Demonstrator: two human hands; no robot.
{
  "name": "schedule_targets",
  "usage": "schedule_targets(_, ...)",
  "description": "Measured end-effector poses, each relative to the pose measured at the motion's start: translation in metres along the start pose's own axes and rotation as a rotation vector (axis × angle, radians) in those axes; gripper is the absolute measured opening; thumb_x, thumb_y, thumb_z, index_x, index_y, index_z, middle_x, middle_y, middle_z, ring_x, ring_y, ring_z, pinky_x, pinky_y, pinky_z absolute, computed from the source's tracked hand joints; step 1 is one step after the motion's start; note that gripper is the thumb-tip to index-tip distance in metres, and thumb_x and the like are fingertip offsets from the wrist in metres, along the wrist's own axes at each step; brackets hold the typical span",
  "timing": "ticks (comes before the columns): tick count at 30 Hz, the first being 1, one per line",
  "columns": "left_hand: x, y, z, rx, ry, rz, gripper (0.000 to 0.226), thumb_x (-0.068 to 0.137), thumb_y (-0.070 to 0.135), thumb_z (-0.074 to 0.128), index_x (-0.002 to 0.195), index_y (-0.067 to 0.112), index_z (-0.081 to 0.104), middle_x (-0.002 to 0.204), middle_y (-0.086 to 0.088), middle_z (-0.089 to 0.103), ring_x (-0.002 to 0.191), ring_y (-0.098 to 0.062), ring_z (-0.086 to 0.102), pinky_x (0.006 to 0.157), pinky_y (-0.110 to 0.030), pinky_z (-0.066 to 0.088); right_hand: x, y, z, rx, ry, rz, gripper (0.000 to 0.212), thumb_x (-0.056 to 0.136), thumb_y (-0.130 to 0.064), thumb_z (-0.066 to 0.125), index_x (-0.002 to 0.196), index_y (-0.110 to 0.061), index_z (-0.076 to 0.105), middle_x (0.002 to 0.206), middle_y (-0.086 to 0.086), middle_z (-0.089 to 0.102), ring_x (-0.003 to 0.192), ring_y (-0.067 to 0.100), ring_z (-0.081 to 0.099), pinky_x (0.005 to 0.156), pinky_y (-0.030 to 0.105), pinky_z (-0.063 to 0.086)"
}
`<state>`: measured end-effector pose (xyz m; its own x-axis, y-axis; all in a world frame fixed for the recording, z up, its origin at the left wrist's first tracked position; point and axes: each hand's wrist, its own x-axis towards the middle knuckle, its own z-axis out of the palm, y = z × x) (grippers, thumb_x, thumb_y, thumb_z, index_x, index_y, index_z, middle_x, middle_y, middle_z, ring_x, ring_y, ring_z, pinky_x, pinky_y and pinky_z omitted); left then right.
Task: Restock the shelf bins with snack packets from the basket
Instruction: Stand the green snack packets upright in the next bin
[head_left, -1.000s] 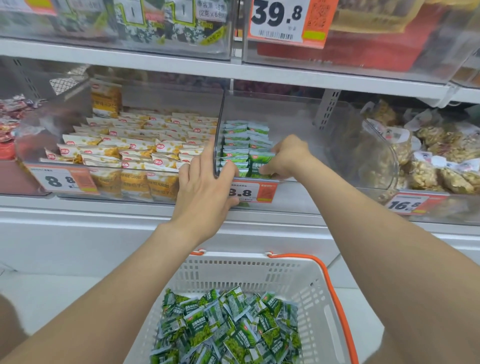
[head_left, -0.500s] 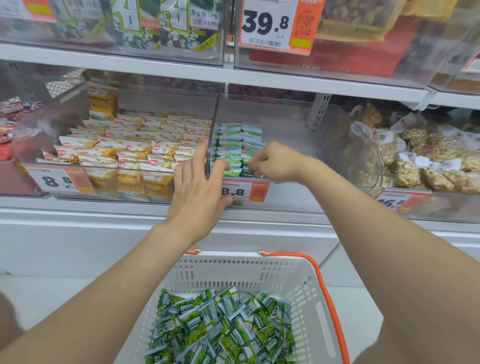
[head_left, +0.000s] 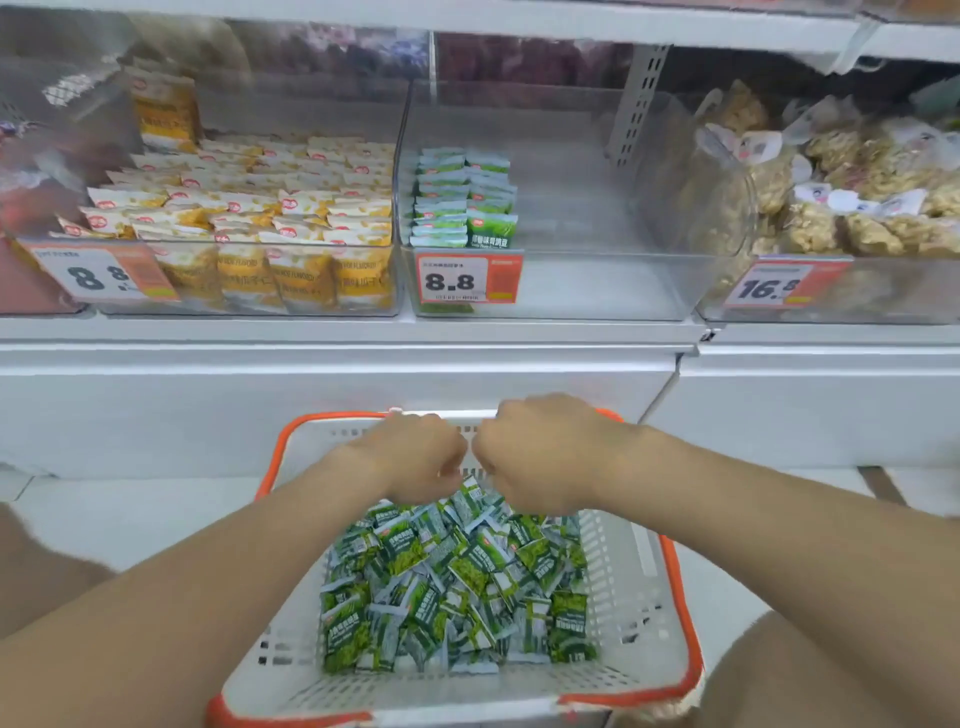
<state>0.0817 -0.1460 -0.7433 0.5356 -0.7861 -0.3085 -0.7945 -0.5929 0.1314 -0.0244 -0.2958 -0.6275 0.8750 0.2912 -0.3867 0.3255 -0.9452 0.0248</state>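
Observation:
A white basket (head_left: 631, 582) with an orange rim sits low in front of me, holding a loose pile of green snack packets (head_left: 452, 577). My left hand (head_left: 415, 457) and my right hand (head_left: 540, 457) are side by side over the far end of that pile, knuckles up. Their fingers curl down into the packets, and one packet sticks up between the hands. The fingertips are hidden. Up on the shelf, the clear middle bin (head_left: 597, 280) holds two short rows of green packets (head_left: 462, 197) at its left side, above an 8.8 price tag (head_left: 467, 279).
The left bin (head_left: 249, 223) is packed with yellow and white packets. The right bin (head_left: 857, 197) holds bags of pale brown snacks behind a 16.8 tag. A white shelf ledge (head_left: 337, 332) juts out above the basket. Another shelf runs overhead.
Both hands have left the middle bin and dropped into the basket. My view has tilted downward, so the upper shelf has slid out of sight.

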Motion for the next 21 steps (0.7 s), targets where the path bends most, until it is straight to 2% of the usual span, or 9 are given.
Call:
schedule_targets(3, -0.001, 0.002, 0.052, 0.037, -0.32, -0.012, 0.027, 0.094, 0.018, 0.051, 0.067, 0.012, 0.053, 0.061, -0.002, 0.049, 0.056, -0.023, 0.045, 0.068, -0.047, 0.059, -0.002, -0.02, 0.035, -0.062, -0.206, -0.063, 0.021, 0.094, -0.008, 0.053, 0.075, -0.017, 0.049, 0.078, 0.003, 0.047, 0.061, 0.019, 0.05, 0.051, 0.031, 0.039)
schedule_targets(4, -0.005, 0.005, 0.069, 0.078, -0.409, -0.015, 0.026, 0.097, 0.013, 0.049, 0.074, 0.006, 0.059, 0.064, -0.003, 0.048, 0.056, -0.023, 0.043, 0.064, -0.045, 0.057, -0.003, -0.025, 0.042, -0.069, -0.252, -0.076, 0.019, 0.094, -0.007, 0.052, 0.079, -0.017, 0.051, 0.081, 0.003, 0.048, 0.063, 0.02, 0.052, 0.051, 0.031, 0.04)
schedule_targets(6, -0.016, 0.014, 0.096, 0.181, -0.582, 0.004, 0.019, 0.103, 0.006, 0.047, 0.099, -0.001, 0.064, 0.071, -0.004, 0.047, 0.063, -0.022, 0.046, 0.06, -0.038, 0.048, -0.004, -0.033, 0.053, -0.059, -0.305, -0.105, 0.026, 0.097, -0.006, 0.052, 0.076, -0.019, 0.043, 0.081, 0.002, 0.044, 0.064, 0.019, 0.051, 0.052, 0.033, 0.044)
schedule_targets(7, -0.022, 0.019, 0.11, 0.223, -0.65, 0.031, 0.017, 0.104, 0.003, 0.048, 0.109, -0.002, 0.063, 0.076, -0.004, 0.048, 0.07, -0.023, 0.051, 0.063, -0.036, 0.048, -0.004, -0.035, 0.056, -0.055, -0.315, -0.121, 0.031, 0.098, -0.006, 0.052, 0.074, -0.02, 0.037, 0.079, 0.002, 0.043, 0.064, 0.019, 0.05, 0.055, 0.033, 0.047)
schedule_targets(9, -0.034, 0.023, 0.139, 0.277, -0.743, 0.084, 0.018, 0.102, 0.0, 0.052, 0.116, -0.002, 0.063, 0.087, -0.006, 0.054, 0.082, -0.026, 0.057, 0.073, -0.037, 0.055, -0.003, -0.036, 0.06, -0.061, -0.313, -0.141, 0.033, 0.099, -0.008, 0.052, 0.074, -0.02, 0.035, 0.08, 0.002, 0.043, 0.064, 0.019, 0.05, 0.06, 0.036, 0.051)
schedule_targets(12, -0.048, 0.017, 0.177, 0.316, -0.781, 0.124, 0.032, 0.099, 0.001, 0.057, 0.131, 0.002, 0.058, 0.117, -0.013, 0.062, 0.1, -0.031, 0.064, 0.087, -0.045, 0.059, -0.001, -0.036, 0.061, -0.084, -0.311, -0.142, 0.027, 0.1, -0.007, 0.05, 0.077, -0.018, 0.04, 0.08, 0.003, 0.041, 0.063, 0.019, 0.049, 0.058, 0.035, 0.047)
schedule_targets(15, -0.052, 0.009, 0.195, 0.338, -0.731, 0.189, 0.057, 0.098, 0.003, 0.062, 0.151, 0.011, 0.042, 0.139, -0.017, 0.05, 0.115, -0.037, 0.06, 0.091, -0.047, 0.055, 0.001, -0.035, 0.059, -0.105, -0.309, -0.136, 0.018, 0.099, -0.006, 0.049, 0.085, -0.016, 0.046, 0.079, 0.002, 0.037, 0.062, 0.018, 0.048, 0.053, 0.031, 0.043)
schedule_targets(18, -0.05, 0.005, 0.198, 0.416, -0.704, 0.219, 0.059, 0.102, 0.005, 0.059, 0.156, 0.017, 0.038, 0.149, -0.016, 0.046, 0.124, -0.038, 0.056, 0.1, -0.05, 0.049, 0.001, -0.034, 0.058, -0.11, -0.312, -0.137, 0.027, 0.1, -0.007, 0.048, 0.078, -0.019, 0.038, 0.079, 0.001, 0.036, 0.062, 0.017, 0.046, 0.052, 0.031, 0.039)
schedule_targets(21, -0.049, 0.005, 0.196, 0.509, -0.645, 0.245, 0.055, 0.106, 0.01, 0.055, 0.157, 0.014, 0.035, 0.157, -0.018, 0.041, 0.135, -0.037, 0.049, 0.106, -0.05, 0.044, 0.001, -0.036, 0.057, -0.104, -0.318, -0.147, 0.037, 0.102, -0.01, 0.049, 0.073, -0.021, 0.029, 0.079, 0.001, 0.036, 0.062, 0.017, 0.045, 0.056, 0.033, 0.044)
